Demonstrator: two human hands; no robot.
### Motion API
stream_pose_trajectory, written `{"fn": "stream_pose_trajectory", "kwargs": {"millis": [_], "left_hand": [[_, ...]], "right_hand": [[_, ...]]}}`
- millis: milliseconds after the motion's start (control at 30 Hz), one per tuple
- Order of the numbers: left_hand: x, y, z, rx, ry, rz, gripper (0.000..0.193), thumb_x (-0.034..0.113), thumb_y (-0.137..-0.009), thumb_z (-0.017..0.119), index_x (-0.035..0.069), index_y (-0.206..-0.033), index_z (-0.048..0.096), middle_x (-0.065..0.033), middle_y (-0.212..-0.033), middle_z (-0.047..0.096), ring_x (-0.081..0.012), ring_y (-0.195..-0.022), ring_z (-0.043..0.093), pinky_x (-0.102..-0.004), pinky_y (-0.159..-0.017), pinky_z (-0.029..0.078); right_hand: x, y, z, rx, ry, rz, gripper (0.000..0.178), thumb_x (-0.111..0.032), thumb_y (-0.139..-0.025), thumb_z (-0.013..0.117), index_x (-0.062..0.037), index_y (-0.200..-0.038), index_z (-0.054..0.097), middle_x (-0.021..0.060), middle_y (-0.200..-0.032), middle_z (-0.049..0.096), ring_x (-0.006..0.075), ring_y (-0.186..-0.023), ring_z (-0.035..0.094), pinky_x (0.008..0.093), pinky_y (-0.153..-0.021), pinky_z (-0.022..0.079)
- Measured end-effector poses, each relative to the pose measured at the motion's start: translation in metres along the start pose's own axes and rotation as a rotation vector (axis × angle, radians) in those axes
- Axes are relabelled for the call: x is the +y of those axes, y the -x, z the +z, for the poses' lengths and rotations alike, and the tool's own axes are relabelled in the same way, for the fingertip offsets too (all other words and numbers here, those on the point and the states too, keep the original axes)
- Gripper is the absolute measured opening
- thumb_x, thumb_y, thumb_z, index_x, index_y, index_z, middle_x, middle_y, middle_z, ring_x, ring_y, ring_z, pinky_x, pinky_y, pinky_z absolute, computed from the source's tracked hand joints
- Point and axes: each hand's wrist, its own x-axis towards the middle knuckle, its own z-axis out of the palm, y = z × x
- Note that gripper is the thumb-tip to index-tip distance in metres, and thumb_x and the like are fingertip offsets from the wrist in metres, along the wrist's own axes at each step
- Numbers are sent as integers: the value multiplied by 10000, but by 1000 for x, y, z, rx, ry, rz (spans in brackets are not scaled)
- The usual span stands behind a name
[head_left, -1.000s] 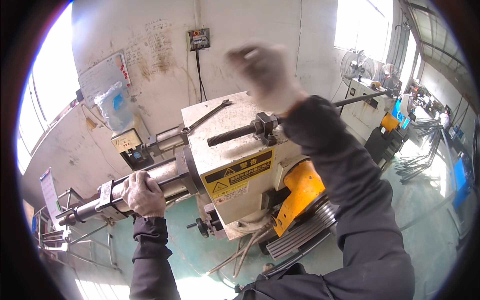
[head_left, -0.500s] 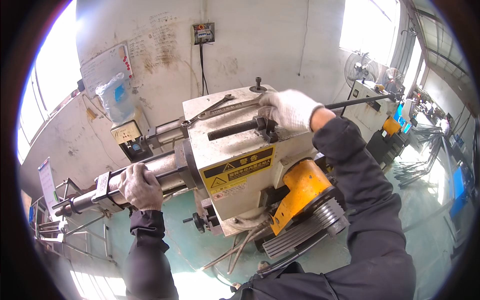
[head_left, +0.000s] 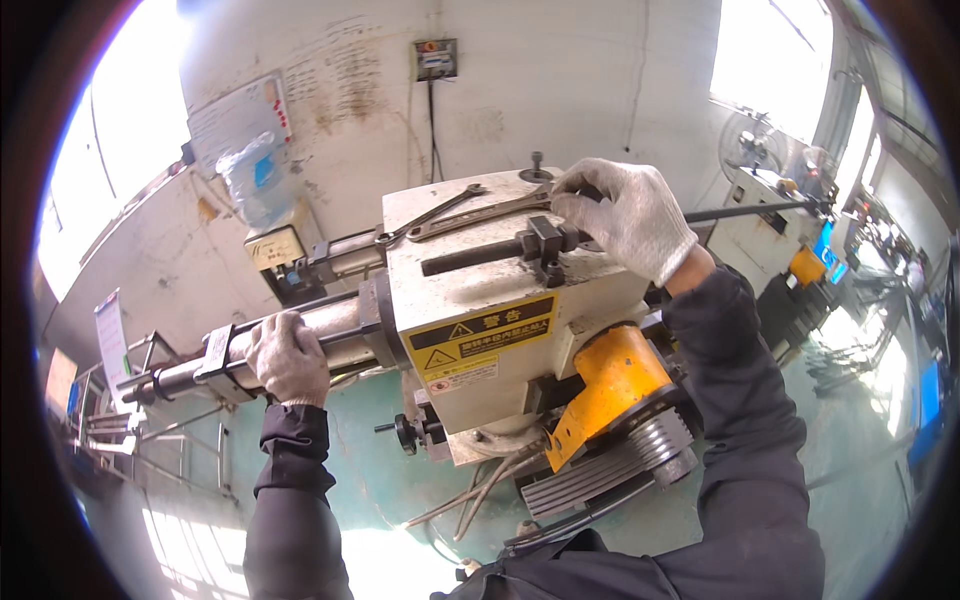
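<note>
A white machine housing (head_left: 470, 290) with a yellow-and-black warning label fills the middle. My gloved left hand (head_left: 288, 358) is closed over a dark rod (head_left: 338, 341) running along the metal cylinder (head_left: 325, 322) at the housing's left. Above the housing's right end is my gloved right hand (head_left: 630, 215), its fingers curled by the far end of a combination wrench (head_left: 480, 215). What those fingers hold, if anything, is hidden. A second, darker wrench (head_left: 440, 208) lies behind it. In front sits a threaded rod (head_left: 470, 259) with a dark clamp block (head_left: 543, 245).
An orange guard (head_left: 620, 370) over a ribbed pulley (head_left: 660, 440) projects from the near side. A small handwheel (head_left: 404, 434) sticks out below the cylinder. A long dark bar (head_left: 750, 211) runs off right. A water jug (head_left: 255, 180) stands by the wall.
My right hand has shifted slightly right, showing more of the clamp block, and its fingers are more curled. The left hand keeps its place on the rod. The whole view has shifted a little.
</note>
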Motion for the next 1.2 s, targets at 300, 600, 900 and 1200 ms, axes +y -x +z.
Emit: {"fn": "stream_pose_trajectory", "kwargs": {"millis": [300,600,900,1200], "left_hand": [[-6,-11,-23,-197,231,-100,140,223,-985,723,117,-1052,785,-114,-1057,791,-373,-1076,740,-512,-1004,565],[-135,100,-127,-309,785,-13,223,11,-904,811,79,-1114,780,-118,-1178,805,-364,-1138,751,-456,-996,596],[-389,323,-223,-797,591,-1109,162,98,-1062,730,-3,-1172,792,-177,-1052,808,-251,-1000,800,-358,-924,627],[-571,299,-129,-744,949,-1325,164,106,-1091,724,-18,-1172,795,-64,-1055,790,-151,-980,735,-312,-949,593]], "right_hand": [[-68,-54,138,-130,518,-259,314,-341,-1038,727,-75,-1151,849,257,-1067,838,462,-1038,822,525,-922,662],[-110,-124,295,-300,1101,247,334,-171,-902,823,-23,-1196,881,283,-1264,819,457,-1206,799,549,-1051,646],[-89,-103,280,427,951,-75,341,-337,-1149,700,-159,-1419,808,170,-1224,854,358,-1152,833,443,-987,659],[-200,-2,367,583,638,-283,355,-71,-1202,553,18,-1510,704,150,-1455,772,214,-1133,810,287,-1007,678]]}}
